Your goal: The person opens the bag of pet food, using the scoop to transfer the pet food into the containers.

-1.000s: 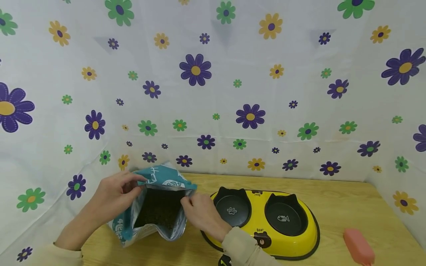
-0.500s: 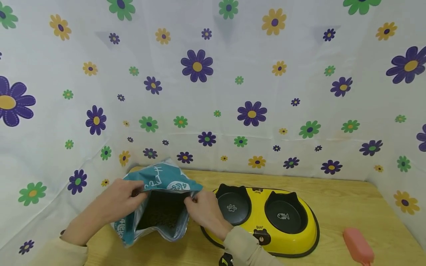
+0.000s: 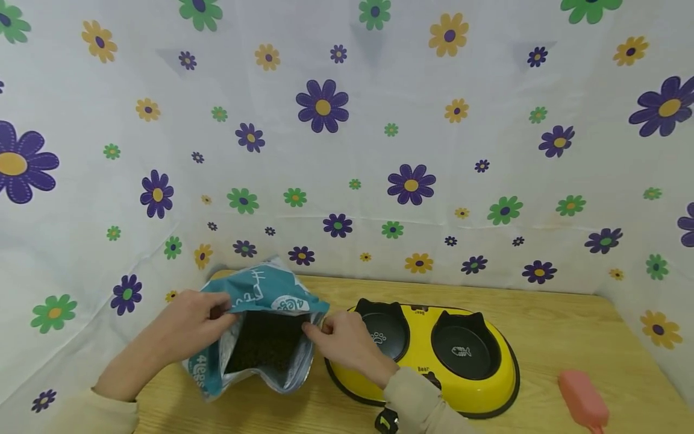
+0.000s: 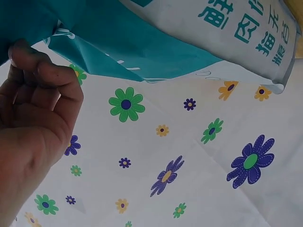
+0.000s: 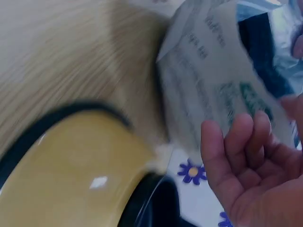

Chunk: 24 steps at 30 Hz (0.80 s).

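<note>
A teal and white pet food bag (image 3: 265, 290) stands on the left of the table, its silvery mouth wide and facing up. Dark kibble (image 3: 262, 352) lies inside. My left hand (image 3: 187, 325) pinches the bag's upper left edge between thumb and forefinger; in the left wrist view the other fingers curl below the teal rim. At the opposite edge, my right hand (image 3: 347, 342) pinches the rim with thumb and forefinger. In the right wrist view its remaining fingers (image 5: 236, 142) bend loosely beside the bag's printed white side.
Right of the bag sits a yellow double feeder (image 3: 423, 343) with two black cat-eared bowls, the right bowl (image 3: 466, 357) bare but for a fishbone print. My right forearm overlaps the feeder's front. A pinkish-red rounded object (image 3: 584, 398) lies farther right. A flower-print curtain (image 3: 368, 157) surrounds the table.
The bag's far flap has tilted, showing more of its teal face, and my left hand has shifted slightly down. My right hand has moved a little to the right along the rim.
</note>
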Tool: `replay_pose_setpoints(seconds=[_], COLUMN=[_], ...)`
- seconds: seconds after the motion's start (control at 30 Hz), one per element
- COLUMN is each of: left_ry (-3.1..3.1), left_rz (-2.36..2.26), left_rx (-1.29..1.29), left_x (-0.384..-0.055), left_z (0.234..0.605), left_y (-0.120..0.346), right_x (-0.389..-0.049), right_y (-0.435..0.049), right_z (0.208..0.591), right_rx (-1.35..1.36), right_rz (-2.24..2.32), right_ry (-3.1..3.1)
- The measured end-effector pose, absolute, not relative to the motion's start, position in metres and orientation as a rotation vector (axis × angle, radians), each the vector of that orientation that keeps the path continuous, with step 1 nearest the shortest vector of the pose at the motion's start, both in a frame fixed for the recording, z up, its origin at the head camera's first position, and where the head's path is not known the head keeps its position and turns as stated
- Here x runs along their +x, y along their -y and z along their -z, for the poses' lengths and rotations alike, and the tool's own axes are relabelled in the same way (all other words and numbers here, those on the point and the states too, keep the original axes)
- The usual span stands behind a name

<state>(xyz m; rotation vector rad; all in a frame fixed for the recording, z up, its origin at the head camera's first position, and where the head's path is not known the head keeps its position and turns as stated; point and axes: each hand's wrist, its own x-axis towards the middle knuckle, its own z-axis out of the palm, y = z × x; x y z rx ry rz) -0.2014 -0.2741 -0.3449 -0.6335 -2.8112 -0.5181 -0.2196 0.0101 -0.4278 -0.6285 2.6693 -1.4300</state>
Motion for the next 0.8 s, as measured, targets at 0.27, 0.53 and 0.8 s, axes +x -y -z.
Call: replay_pose_setpoints(seconds=[0.27, 0.53, 0.8], left_ry=[2.837, 2.813, 2.83], left_rz=[0.525, 0.609, 0.666], left_rx=[-0.625, -0.719, -0.837], left_x=[-0.2, -0.2, -0.203], left_z=[0.345, 0.347, 0.347], left_y=[0.277, 0.278, 0.282], right_x=[-0.212, -0.206, -0.194], right_y=[-0.037, -0.076, -0.153], right_z=[0.43, 0.42, 0.416], right_rx=[-0.632, -0.616, -0.247], right_rz=[1.345, 1.295, 1.18], right_ry=[-2.656, -2.728, -2.886])
